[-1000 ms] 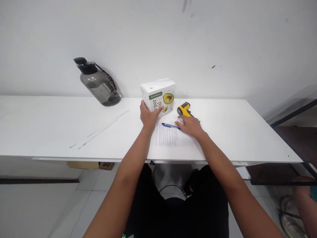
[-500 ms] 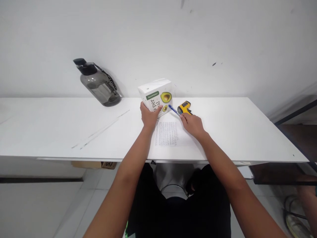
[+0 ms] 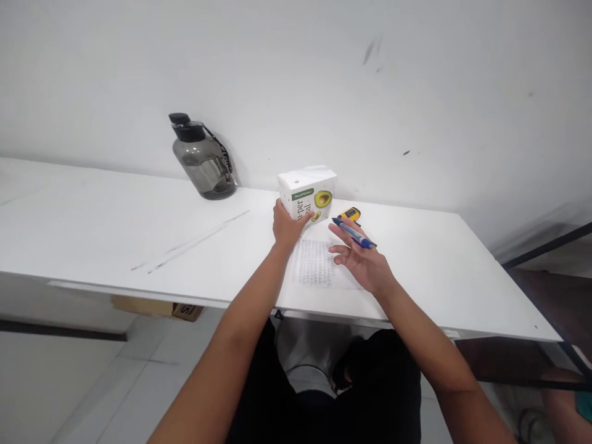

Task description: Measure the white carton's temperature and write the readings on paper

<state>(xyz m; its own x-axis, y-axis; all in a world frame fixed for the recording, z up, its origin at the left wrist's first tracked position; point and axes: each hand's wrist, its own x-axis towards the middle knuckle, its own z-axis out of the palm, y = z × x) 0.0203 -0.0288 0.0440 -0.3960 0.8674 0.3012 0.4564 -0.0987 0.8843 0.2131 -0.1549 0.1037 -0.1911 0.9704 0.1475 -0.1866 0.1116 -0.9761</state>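
Note:
A white carton with avocado pictures (image 3: 305,185) stands upright near the wall, and my left hand (image 3: 287,224) grips its lower front. Over the paper, my right hand (image 3: 363,259) is turned palm up, holding a blue pen (image 3: 354,234) between thumb and fingers while the other fingers are spread. Beneath it lies a white sheet (image 3: 314,264) covered in rows of handwriting, partly hidden by my right hand. Just behind the pen rests a yellow and black handheld device (image 3: 350,214), its lower part covered by my hand.
A grey see-through bottle (image 3: 206,166) with a black lid stands at the back left, partly filled. The white table (image 3: 194,240) meets the wall behind. Below it is a cardboard box (image 3: 157,306). Dark metal bars and part of another person's leg (image 3: 564,413) show at right.
My right hand has turned over and lifted back from the carton, and the pen now lies across its fingers. The carton stands straighter in my left hand. The view has tilted and shifted.

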